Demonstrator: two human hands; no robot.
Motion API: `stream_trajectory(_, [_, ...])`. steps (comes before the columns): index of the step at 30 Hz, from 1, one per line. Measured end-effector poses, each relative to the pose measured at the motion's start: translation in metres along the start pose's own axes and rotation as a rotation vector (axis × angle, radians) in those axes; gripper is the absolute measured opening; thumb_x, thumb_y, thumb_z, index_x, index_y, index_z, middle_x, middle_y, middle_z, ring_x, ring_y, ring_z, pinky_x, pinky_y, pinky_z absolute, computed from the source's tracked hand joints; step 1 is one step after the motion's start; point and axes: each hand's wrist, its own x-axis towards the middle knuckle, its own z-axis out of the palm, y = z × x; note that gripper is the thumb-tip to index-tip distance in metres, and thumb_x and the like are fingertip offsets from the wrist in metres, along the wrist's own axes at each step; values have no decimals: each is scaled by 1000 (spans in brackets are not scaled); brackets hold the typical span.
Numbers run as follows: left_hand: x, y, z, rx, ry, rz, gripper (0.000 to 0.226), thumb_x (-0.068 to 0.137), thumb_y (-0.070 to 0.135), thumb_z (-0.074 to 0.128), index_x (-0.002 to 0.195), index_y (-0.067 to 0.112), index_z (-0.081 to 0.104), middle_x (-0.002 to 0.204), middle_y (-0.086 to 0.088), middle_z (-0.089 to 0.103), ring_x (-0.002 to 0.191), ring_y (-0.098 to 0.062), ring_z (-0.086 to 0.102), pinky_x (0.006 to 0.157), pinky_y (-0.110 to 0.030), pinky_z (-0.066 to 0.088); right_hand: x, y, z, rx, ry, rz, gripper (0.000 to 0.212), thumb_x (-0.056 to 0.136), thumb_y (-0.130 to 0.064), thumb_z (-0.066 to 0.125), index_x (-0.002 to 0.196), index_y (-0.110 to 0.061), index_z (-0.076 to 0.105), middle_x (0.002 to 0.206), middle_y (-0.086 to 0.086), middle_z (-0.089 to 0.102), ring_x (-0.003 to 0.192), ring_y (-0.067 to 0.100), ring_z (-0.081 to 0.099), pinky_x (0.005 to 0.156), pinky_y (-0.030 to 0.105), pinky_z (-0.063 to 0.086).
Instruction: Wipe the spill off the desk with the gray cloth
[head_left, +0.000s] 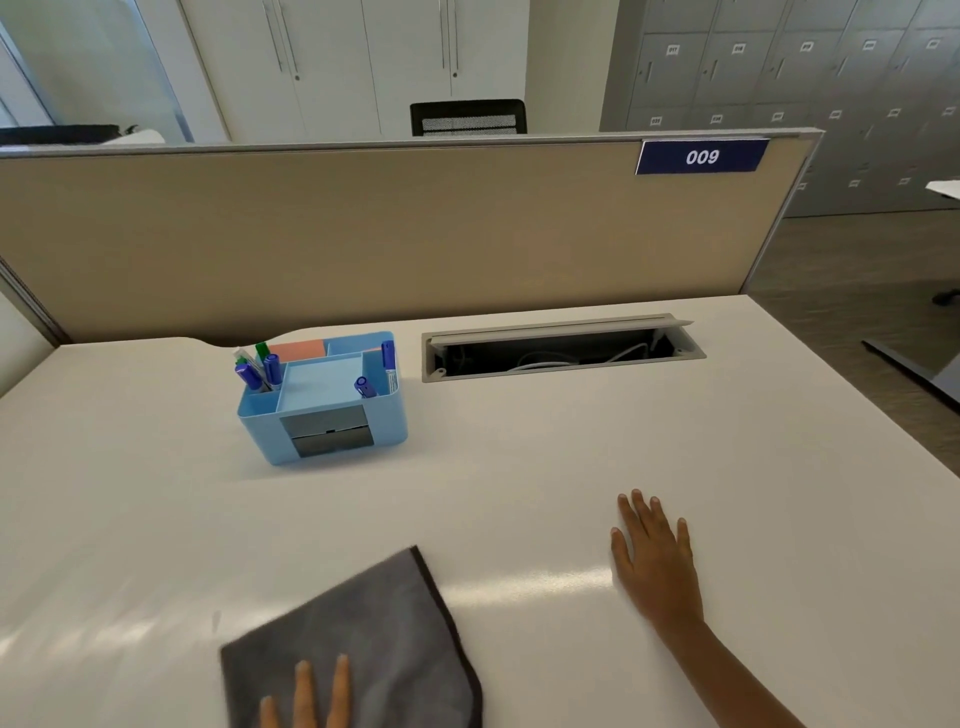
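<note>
Gray cloth spread flat near the front edge of the white desk, one corner pointing away toward the back. Left hand pressed on top of the cloth at the bottom edge of view, fingers extended and slightly spread, only partly visible. Right hand flat on the bare desktop, well to the right of the cloth, fingers open and fanned, holding nothing. Farther back on the left, blue desk organizer with markers standing in it. Behind on the right, open cable tray set into the desktop. Beige partition along the back, bearing a blue "009" sign.
</note>
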Motion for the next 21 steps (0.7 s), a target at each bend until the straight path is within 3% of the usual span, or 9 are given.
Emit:
stream_trajectory(3, [-8,36,5,61,21,260,50,94,44,5,116,18,42,157,-10,-14,146,-21,-9,117,-40,-3,0,-1,-4,-26,-35,-6,52,81,-26,33,109,1,67,114,21,68,104,40,65,83,61,50])
stream_trajectory(5, [-10,72,11,88,-50,325,44,92,46,3,100,30,44,153,-18,-4,145,-32,-6,116,-46,0,2,1,-3,-33,-26,-25,53,81,-27,32,111,1,66,115,21,68,105,39,64,85,61,49])
stream_trajectory(7, [-9,100,11,60,-129,328,43,89,54,8,111,44,43,147,-12,11,142,-41,2,114,-52,6,3,4,3,-25,-18,-18,45,89,-25,38,123,-3,57,130,19,58,122,36,54,100,57,41])
stream_trajectory(10, [12,119,12,-48,-182,221,84,64,84,22,138,47,13,157,-3,-15,142,-31,-21,114,-46,-16,5,11,10,3,-86,-22,48,96,-26,43,142,-14,32,152,8,30,143,25,24,118,46,15])
stream_trajectory(12, [34,117,14,-54,-184,214,102,48,92,25,135,39,32,158,-4,2,142,-38,-4,113,-43,-20,5,13,11,22,-93,-17,49,96,-26,45,142,-15,32,153,7,29,143,24,23,118,45,14])
stream_trajectory(14, [61,109,10,-45,-193,224,96,50,91,27,125,36,51,145,-9,43,130,-43,33,116,-45,-12,5,11,8,56,-67,-2,44,93,-22,50,135,-11,44,145,12,43,136,30,37,113,50,25])
stream_trajectory(15, [76,101,10,-46,-193,197,97,51,91,24,126,37,50,141,-9,49,127,-44,41,117,-49,0,5,10,8,54,-30,-11,40,91,-21,50,129,-7,53,137,15,52,129,34,47,107,54,34])
stream_trajectory(18, [109,62,13,-68,-248,46,115,40,96,1,140,42,19,157,-3,15,143,-36,15,115,-54,12,3,10,8,46,28,-25,39,88,-19,54,126,-7,56,133,15,56,125,35,51,103,56,38])
stream_trajectory(21, [126,11,7,-67,-188,-142,133,27,94,-19,141,38,20,157,-7,17,142,-35,17,115,-51,16,2,10,9,85,-30,7,47,92,-20,53,137,-14,42,147,6,40,139,25,32,116,47,20])
